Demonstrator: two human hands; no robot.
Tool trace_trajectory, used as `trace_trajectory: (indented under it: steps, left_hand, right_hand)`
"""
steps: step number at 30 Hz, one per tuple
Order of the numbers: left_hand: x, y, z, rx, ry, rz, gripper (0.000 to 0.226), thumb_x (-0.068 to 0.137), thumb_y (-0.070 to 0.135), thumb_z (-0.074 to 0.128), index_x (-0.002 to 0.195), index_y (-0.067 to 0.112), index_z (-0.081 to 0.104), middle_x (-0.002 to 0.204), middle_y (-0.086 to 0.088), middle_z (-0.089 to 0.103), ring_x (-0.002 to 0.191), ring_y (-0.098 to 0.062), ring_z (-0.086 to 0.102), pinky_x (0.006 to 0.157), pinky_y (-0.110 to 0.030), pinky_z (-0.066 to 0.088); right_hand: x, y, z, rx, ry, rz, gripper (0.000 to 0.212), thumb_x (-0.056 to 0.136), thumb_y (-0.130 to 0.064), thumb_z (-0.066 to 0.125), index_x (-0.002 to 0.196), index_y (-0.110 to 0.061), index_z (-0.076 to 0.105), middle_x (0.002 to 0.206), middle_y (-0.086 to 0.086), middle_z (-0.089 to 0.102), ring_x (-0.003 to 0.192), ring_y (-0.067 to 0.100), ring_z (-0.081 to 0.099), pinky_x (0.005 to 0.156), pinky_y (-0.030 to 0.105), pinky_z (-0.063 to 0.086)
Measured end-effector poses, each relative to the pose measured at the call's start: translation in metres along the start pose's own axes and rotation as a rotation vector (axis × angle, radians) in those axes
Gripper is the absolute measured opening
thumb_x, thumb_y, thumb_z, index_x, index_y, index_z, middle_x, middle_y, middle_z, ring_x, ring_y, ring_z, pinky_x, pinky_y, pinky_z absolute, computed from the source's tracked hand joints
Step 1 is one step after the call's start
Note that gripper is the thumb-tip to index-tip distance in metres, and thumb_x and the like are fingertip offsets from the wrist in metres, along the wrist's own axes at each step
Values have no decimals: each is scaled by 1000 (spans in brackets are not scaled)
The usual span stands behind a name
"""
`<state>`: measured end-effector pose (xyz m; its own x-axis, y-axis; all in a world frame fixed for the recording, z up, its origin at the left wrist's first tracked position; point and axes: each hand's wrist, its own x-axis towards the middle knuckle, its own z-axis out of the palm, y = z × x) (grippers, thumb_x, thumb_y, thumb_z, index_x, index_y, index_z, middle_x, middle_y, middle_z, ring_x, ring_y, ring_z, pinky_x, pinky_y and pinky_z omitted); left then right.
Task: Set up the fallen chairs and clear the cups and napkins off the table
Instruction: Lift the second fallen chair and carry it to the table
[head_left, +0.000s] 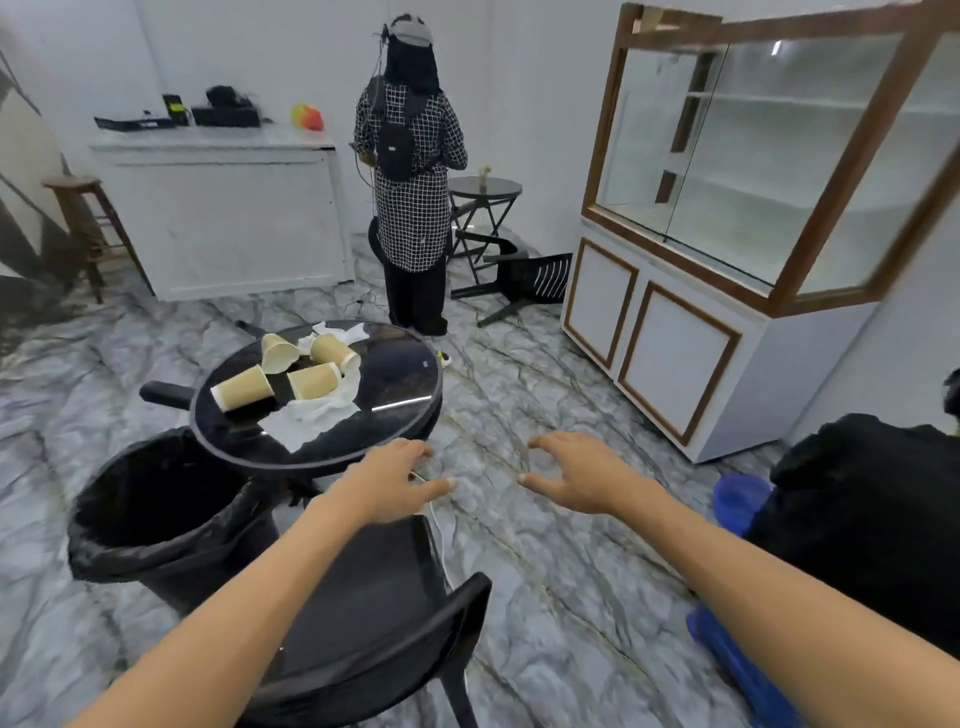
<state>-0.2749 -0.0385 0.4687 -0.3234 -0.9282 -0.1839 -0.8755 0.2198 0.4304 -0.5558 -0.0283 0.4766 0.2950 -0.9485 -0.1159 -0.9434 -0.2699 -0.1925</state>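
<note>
A round black table stands ahead on the left. On it lie several tipped paper cups and crumpled white napkins. Right below me a black chair stands upright, its seat under my left forearm. A second black chair lies fallen on the floor far ahead, beside a small round table. My left hand hovers over the floor by the table's near edge, fingers spread and empty. My right hand hangs beside it, fingers loosely curved, holding nothing.
A black bin with a liner stands left of the chair. A person stands ahead with their back to me. A glass display cabinet fills the right; a white counter and a wooden stool stand at the left. Another person in black crouches at the right.
</note>
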Motion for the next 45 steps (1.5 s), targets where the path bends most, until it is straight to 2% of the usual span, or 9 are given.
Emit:
trace_trajectory:
  steps: [3,6,10,17,25,32,38,45]
  left_hand:
    - [39,11,-11,39,-6,10,96,69,91,39,144,31,42,151,8,41,136,-23,42,109,-49,40]
    - [79,21,-15,107,-28,21,81,78,84,42,143,35,41,152,11,37,134,-24,42,107,-53,40]
    - [124,34,-22,150,-23,50,80,79,84,40,140,34,43,147,11,41,129,-21,44,103,-52,44]
    - [197,59,-26,181,-32,54,75,83,79,42,141,32,43,149,12,38,133,-20,40,104,-50,42]
    - [306,96,-36,183,15,25,74,83,78,44,143,33,42,149,11,42,132,-19,43,103,-48,44]
    - [397,133,-42,187,17,-14,66,86,73,46,139,33,44,144,10,46,130,-18,44,102,-46,46]
    - [454,130,-52,167,14,-66,70,83,76,45,139,34,45,143,10,47,130,-18,43,103,-48,44]
    - [538,97,-80,173,28,-119,72,84,78,44,138,31,47,140,9,49,123,-17,48,98,-44,47]
  right_hand:
    - [32,18,-14,-43,6,0,67,94,-63,45,144,-19,43,146,3,49,131,23,46,106,42,41]
    - [59,33,-26,-47,18,14,66,93,-63,45,142,-20,44,145,2,49,131,22,46,107,44,40]
    - [88,57,-41,-46,32,33,64,93,-63,45,141,-21,45,141,3,51,127,23,49,103,43,42]
    - [141,109,-58,-52,18,30,62,93,-62,46,139,-21,47,137,2,53,125,23,50,103,41,42]
    - [218,199,-83,-53,40,-30,56,94,-60,45,135,-21,50,132,2,56,119,23,52,98,38,41]
    - [286,280,-110,-24,2,-66,58,93,-61,47,134,-21,51,134,3,57,121,23,53,100,40,43]
    - [348,315,-124,-41,-8,-121,58,94,-60,46,134,-19,51,135,2,57,120,22,54,98,39,46]
    - [455,327,-137,-65,-18,-206,59,94,-58,47,138,-19,48,136,4,54,122,24,52,100,41,44]
